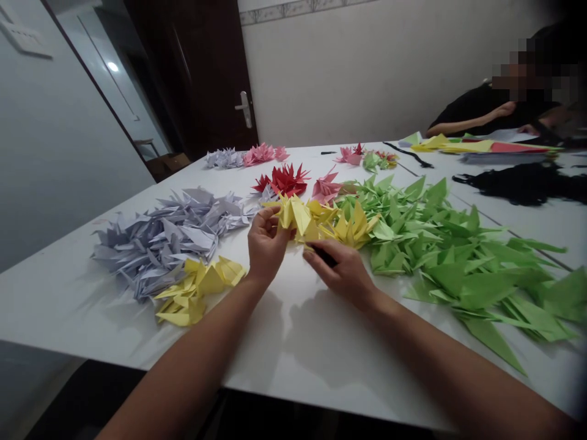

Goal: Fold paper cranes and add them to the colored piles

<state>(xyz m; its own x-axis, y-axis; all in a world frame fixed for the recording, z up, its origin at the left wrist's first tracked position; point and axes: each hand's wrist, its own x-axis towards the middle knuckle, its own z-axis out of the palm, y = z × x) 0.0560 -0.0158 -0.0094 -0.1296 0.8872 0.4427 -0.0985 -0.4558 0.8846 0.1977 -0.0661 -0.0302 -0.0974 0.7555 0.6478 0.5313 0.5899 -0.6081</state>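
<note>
Paper, yellow and folded, lying across the white bench and sitting within left grip, fingers curling around it. Right grip pinching a black object against the paper, mostly hidden by the hand and hard to make out. Green folded paper lying just beside; grey folded paper lying beyond left grip.

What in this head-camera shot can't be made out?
Black item in the right hand: fingers hide most of it, so its kind is unclear.
Black heap at the table's far right: too dark to identify.
Co-worker's hand: small, dim and blurred.
Green folded paper pile: cut off by the right edge.
</note>
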